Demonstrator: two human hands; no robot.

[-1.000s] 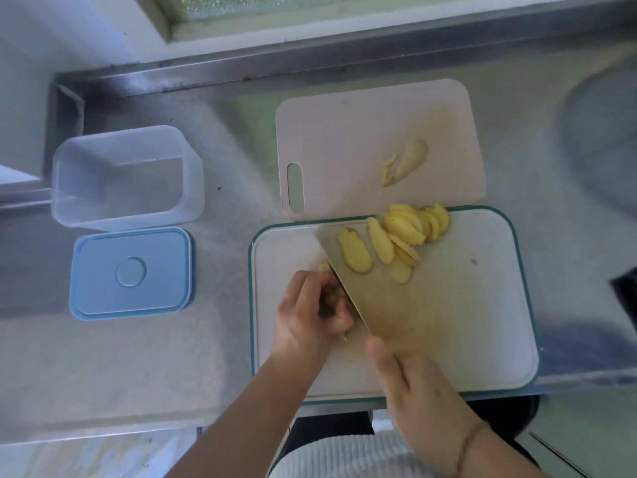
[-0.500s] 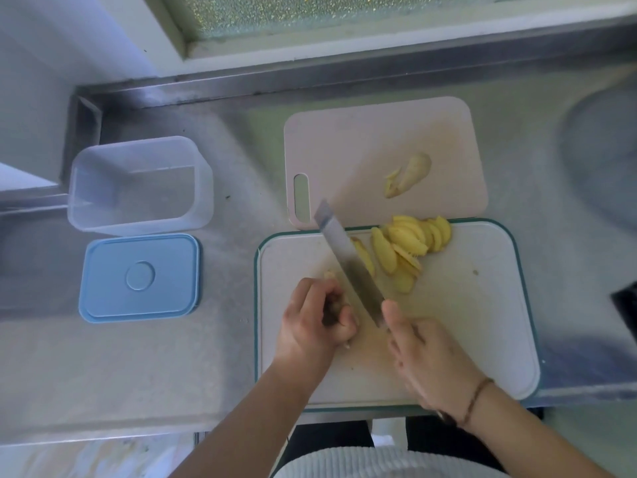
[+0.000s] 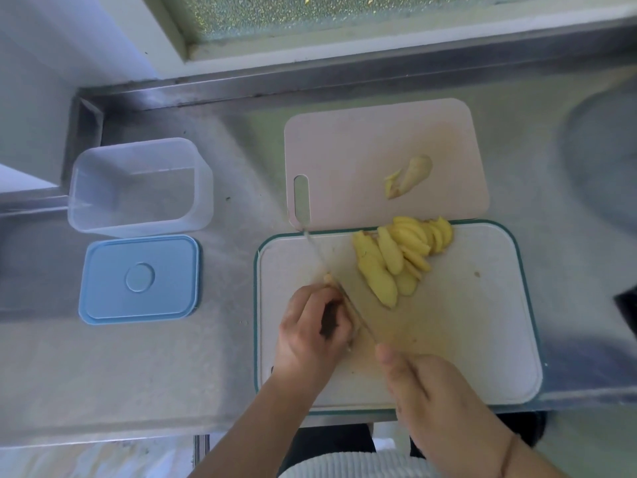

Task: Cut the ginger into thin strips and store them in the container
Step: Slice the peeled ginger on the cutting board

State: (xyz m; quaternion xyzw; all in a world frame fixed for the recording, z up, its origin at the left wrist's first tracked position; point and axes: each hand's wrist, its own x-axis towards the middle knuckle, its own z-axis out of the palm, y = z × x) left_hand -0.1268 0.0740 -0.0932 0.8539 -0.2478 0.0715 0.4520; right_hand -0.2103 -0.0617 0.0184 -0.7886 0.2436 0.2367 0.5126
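Head view, key relation: I see the knife [image 3: 339, 291] lying edge-on, its long axis running from near the right hand [image 3: 424, 384] diagonally away and to the left, passing just beside the left hand's [image 3: 312, 334] knuckles.
Ginger piece: a small stub [image 3: 329, 279] pokes out beyond the left hand, touching the blade's left side; most of it is hidden under the fingers.
Left hand: fingers curled down, pinning the stub to the green-rimmed board [image 3: 482, 339].
Right hand: curled on the knife handle, I judge; the handle itself is hidden.
Nearer hand: the left, on the stub.
Cut slices [image 3: 396, 260]: fanned pile right of the blade, still slices, not strips.
Spare ginger [image 3: 410, 175]: on the pink board [image 3: 362, 150] beyond.
Container [image 3: 138, 186]: open, well left; blue lid [image 3: 139, 279] just in front of it.
Surface: steel table [image 3: 172, 370], window sill beyond.
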